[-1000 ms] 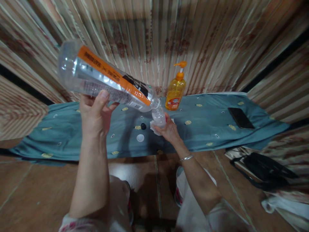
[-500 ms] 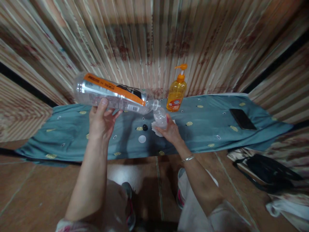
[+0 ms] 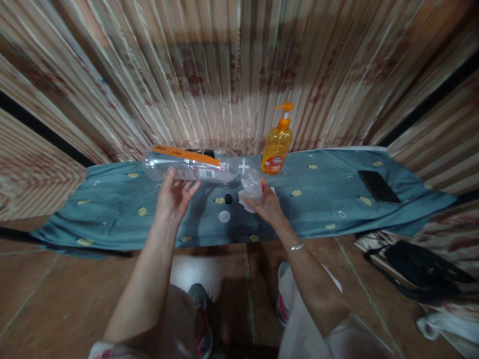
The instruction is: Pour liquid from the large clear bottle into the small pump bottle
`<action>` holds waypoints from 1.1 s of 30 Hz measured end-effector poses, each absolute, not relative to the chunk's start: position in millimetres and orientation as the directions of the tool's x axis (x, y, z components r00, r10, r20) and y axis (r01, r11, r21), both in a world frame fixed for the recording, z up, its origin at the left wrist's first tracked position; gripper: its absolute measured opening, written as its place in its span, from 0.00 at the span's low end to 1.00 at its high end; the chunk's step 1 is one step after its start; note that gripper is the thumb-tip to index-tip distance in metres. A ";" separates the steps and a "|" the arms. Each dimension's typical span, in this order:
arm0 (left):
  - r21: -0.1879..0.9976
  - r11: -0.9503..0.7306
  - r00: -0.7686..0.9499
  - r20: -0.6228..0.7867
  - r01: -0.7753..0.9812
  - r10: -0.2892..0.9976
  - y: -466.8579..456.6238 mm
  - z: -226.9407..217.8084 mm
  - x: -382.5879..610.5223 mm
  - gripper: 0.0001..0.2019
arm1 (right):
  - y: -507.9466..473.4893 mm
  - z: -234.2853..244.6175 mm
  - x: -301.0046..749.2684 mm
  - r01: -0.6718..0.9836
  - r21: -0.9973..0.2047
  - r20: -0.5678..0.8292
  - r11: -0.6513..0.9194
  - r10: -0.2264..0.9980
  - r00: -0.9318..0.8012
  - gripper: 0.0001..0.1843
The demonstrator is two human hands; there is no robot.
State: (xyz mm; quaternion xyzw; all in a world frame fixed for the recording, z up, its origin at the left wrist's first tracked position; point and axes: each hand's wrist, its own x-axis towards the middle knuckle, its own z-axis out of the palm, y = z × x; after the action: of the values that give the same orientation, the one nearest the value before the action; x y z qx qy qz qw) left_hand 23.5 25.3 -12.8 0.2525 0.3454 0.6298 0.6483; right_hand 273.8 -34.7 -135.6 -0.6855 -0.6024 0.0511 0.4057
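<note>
My left hand (image 3: 174,195) grips a large clear plastic bottle (image 3: 190,165) with an orange and silver label, held almost level with its open neck pointing right. That neck sits over the mouth of a small clear bottle (image 3: 251,183), which my right hand (image 3: 265,203) holds upright on the teal cloth (image 3: 318,199), together with a bit of white tissue. A white cap (image 3: 224,216) and a small black cap (image 3: 228,199) lie on the cloth between my hands.
An orange pump soap bottle (image 3: 277,144) stands at the back by the striped curtain. A black phone (image 3: 378,186) lies on the cloth at right. A black bag (image 3: 419,269) rests on the tiled floor, lower right.
The big bottle has come down from a steep pouring tilt to nearly horizontal, and my left hand has dropped lower with it. My right hand and the small bottle have barely moved.
</note>
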 end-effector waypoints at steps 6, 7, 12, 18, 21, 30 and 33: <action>0.739 0.155 -0.019 -0.222 -0.655 0.975 24.6 -21.5 17.8 0.09 | -32.9 -136.5 273.6 0.796 -0.603 0.425 0.046 0.863 0.272 0.47; 0.731 0.172 -0.013 -0.240 -0.660 0.971 23.7 -22.7 18.0 0.09 | -32.8 -136.2 273.7 0.796 -0.604 0.421 0.043 0.865 0.273 0.48; 0.672 0.272 0.016 -0.361 -0.689 0.932 17.4 -26.9 26.6 0.11 | -33.6 -133.2 274.3 0.782 -0.622 0.394 0.033 0.877 0.276 0.48; 0.407 0.381 0.097 -0.568 -0.830 0.817 14.7 -32.6 41.8 0.21 | -32.1 -136.3 273.0 0.788 -0.612 0.428 0.067 0.866 0.258 0.47; 0.345 0.376 0.116 -0.585 -0.860 0.803 19.1 -38.8 48.8 0.25 | -30.4 -140.3 272.1 0.794 -0.605 0.437 0.050 0.855 0.279 0.48; 0.157 0.305 0.166 -0.572 -0.939 0.804 35.1 -66.6 64.1 0.27 | -30.8 -146.6 275.5 0.769 -0.638 0.412 -0.026 0.832 0.370 0.50; 0.110 0.280 0.173 -0.563 -0.954 0.808 37.3 -75.7 64.7 0.28 | -31.2 -146.4 276.3 0.764 -0.644 0.407 -0.027 0.834 0.372 0.50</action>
State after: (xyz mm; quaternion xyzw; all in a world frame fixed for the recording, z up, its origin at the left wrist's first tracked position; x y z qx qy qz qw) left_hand 64.7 37.3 -75.7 -0.1352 0.2685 0.5844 0.7537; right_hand 276.3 -31.2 -146.4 -0.7153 -0.5586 0.0415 0.4178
